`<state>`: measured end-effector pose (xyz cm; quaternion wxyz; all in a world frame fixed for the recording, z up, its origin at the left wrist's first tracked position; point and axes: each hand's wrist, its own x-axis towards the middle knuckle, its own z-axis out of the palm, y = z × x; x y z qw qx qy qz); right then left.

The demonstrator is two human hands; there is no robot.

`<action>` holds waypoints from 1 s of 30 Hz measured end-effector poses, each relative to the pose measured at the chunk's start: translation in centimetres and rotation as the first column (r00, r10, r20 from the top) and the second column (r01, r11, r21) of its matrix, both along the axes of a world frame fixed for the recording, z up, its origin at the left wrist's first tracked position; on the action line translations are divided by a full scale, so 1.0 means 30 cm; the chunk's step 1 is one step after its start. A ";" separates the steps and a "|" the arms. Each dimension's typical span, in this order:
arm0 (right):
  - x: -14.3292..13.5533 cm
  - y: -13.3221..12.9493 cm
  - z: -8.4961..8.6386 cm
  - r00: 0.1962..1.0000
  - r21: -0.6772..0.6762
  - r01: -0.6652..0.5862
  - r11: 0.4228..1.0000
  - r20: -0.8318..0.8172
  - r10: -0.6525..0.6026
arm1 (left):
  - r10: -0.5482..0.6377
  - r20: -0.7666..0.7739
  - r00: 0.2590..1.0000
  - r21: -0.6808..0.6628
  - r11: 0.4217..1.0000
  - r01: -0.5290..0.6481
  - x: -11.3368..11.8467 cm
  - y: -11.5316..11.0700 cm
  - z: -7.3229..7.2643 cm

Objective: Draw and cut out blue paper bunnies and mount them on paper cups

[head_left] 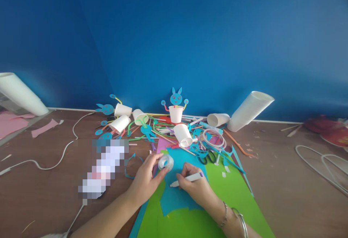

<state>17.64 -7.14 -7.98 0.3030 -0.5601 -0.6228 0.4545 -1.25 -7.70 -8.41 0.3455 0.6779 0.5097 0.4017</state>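
A roll of clear tape (165, 162) is held between the thumb and fingers of my left hand (148, 176), raised over the blue paper. My right hand (197, 187) grips a white marker (189, 179) with a purple end, its tip at the surface of the blue paper (176, 198). That irregular blue piece lies on a large green sheet (231, 194). Scissors (208, 157) with dark and green handles rest just beyond my right hand. Farther back, a blue paper rabbit (176, 98) stands in an upright white cup (175, 115).
Tipped cups (183, 135), straws and paper scraps are heaped near the blue wall (174, 42). Tall cup stacks lean at the right (250, 111) and far left (23, 95). White cables (323, 165) cross the brown floor at both sides. A pixelated object (103, 171) lies left.
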 end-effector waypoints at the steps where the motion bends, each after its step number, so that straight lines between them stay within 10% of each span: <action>1: 0.000 0.000 -0.002 1.000 0.005 0.004 1.000 -0.001 -0.004 | -0.002 -0.001 1.000 -0.004 1.000 0.002 0.000 0.000 0.000; 30: 0.004 0.000 -0.011 0.999 0.039 0.023 0.999 -0.035 -0.021 | -0.011 0.018 1.000 -0.006 1.000 0.011 0.000 0.002 0.005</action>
